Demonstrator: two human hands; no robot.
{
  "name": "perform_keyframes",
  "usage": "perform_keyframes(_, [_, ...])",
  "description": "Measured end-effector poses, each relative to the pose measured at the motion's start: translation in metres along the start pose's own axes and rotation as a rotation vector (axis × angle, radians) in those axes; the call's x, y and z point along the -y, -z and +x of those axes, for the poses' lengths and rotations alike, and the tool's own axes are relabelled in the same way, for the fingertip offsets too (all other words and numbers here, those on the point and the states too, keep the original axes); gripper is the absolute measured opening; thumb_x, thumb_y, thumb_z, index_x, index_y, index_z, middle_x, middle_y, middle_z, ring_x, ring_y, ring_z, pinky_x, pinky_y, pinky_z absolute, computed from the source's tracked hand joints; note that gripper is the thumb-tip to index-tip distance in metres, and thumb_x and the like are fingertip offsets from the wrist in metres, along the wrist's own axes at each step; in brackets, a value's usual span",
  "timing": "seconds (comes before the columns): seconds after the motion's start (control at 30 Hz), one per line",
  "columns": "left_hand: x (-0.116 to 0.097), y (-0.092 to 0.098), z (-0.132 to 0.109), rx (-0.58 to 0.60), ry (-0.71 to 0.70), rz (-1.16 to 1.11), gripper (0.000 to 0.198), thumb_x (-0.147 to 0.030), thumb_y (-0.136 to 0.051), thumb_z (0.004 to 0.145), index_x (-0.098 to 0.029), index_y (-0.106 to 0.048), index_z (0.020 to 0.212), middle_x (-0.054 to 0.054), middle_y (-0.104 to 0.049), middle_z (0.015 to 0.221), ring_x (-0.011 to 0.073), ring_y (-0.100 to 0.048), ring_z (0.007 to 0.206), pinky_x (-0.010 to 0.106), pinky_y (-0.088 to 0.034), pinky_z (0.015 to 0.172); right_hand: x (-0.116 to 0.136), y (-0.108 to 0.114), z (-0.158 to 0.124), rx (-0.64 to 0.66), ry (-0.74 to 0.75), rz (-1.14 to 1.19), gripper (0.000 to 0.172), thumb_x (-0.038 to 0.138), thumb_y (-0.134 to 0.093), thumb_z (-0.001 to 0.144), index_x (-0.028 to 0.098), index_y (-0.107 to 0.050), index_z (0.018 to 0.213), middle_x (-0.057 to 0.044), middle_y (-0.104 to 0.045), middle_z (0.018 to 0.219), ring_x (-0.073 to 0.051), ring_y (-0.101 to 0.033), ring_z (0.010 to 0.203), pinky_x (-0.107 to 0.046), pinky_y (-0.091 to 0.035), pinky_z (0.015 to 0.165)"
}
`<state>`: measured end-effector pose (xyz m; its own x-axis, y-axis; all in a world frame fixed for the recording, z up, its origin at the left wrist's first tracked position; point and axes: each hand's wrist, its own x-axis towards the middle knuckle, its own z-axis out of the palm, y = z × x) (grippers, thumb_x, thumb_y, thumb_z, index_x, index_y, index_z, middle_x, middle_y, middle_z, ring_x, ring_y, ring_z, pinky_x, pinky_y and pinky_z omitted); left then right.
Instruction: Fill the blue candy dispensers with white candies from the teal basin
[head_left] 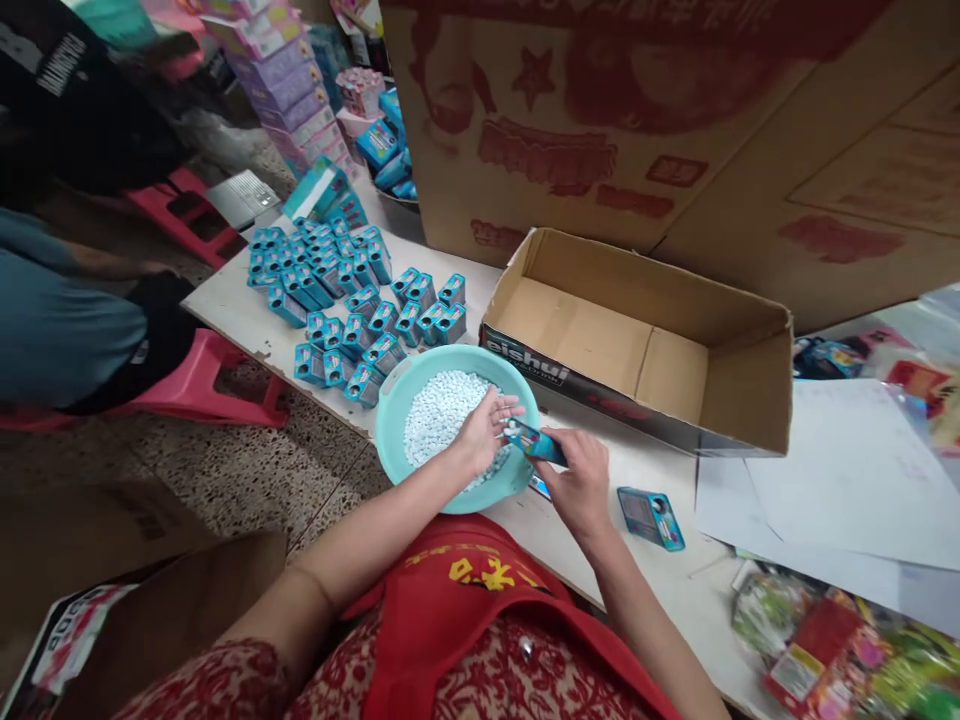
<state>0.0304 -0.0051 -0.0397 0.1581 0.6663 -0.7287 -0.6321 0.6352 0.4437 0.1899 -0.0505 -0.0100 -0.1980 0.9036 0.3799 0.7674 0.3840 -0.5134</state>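
My right hand [579, 480] grips a small blue box [538, 441], tilted so its end points at my left hand. My left hand [486, 432] is cupped, palm up, with a few white pellets [512, 425] at its fingers, right against the end of the box. Both are over the right side of a mint-green basin [391, 440], which holds a heap of white pellets [444, 408]. Another blue box [651, 517] lies on the table to the right of my right hand.
Many blue boxes [322, 265] with round holes stand on the white table [592, 560] at left. Behind the basin sits an open cardboard tray [600, 335], with large cartons [637, 120] behind. Colourful packets [832, 650] lie at right. A person in a blue shirt [67, 300] sits at left.
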Motion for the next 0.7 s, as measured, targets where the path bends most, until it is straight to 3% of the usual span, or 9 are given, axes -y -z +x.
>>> perform_keyframes(0.13, [0.006, -0.003, 0.007, -0.057, 0.049, -0.148, 0.034, -0.042, -0.05, 0.086, -0.011, -0.064, 0.079, 0.006, -0.063, 0.071, 0.0123, -0.056, 0.057, 0.024, -0.044, 0.055, 0.003, -0.017, 0.002, 0.041, -0.004, -0.037, 0.022, 0.025, -0.061, 0.079, 0.022, -0.06, 0.101, -0.004, -0.065, 0.09, -0.021, -0.055, 0.084, -0.034, -0.037, 0.076])
perform_keyframes(0.33, [0.007, 0.006, 0.008, -0.113, 0.011, -0.163, 0.016, -0.022, -0.058, 0.079, -0.011, -0.065, 0.071, 0.001, -0.06, 0.065, 0.0083, -0.053, 0.054, 0.02, -0.042, 0.055, -0.002, -0.02, -0.001, 0.07, -0.082, 0.005, 0.02, 0.028, -0.063, 0.079, 0.022, -0.061, 0.098, -0.003, -0.065, 0.089, -0.021, -0.055, 0.084, -0.034, -0.037, 0.075])
perform_keyframes(0.5, [0.003, 0.01, 0.004, -0.052, 0.028, -0.087, 0.01, -0.024, -0.067, 0.071, -0.014, -0.065, 0.073, -0.001, -0.06, 0.067, 0.0065, -0.05, 0.054, 0.021, -0.04, 0.057, -0.008, -0.019, -0.005, -0.004, -0.209, 0.143, 0.023, 0.037, -0.065, 0.077, 0.023, -0.063, 0.096, -0.003, -0.065, 0.088, -0.022, -0.054, 0.086, -0.035, -0.04, 0.076])
perform_keyframes(0.63, [0.008, 0.011, 0.0, 0.103, -0.073, 0.081, 0.028, -0.021, -0.079, 0.055, -0.014, -0.066, 0.079, 0.0, -0.062, 0.072, 0.0094, -0.056, 0.066, 0.022, -0.041, 0.064, -0.011, -0.019, -0.01, -0.041, -0.308, 0.202, 0.027, 0.043, -0.067, 0.074, 0.024, -0.065, 0.093, -0.004, -0.065, 0.088, -0.024, -0.053, 0.088, -0.038, -0.042, 0.078])
perform_keyframes(0.7, [0.011, 0.01, 0.0, 0.123, -0.132, 0.176, 0.034, -0.021, -0.081, 0.051, -0.014, -0.067, 0.081, 0.0, -0.063, 0.07, 0.0103, -0.056, 0.067, 0.024, -0.041, 0.067, -0.012, -0.02, -0.011, -0.042, -0.334, 0.206, 0.028, 0.044, -0.067, 0.073, 0.024, -0.065, 0.092, -0.004, -0.065, 0.088, -0.024, -0.053, 0.088, -0.038, -0.042, 0.079])
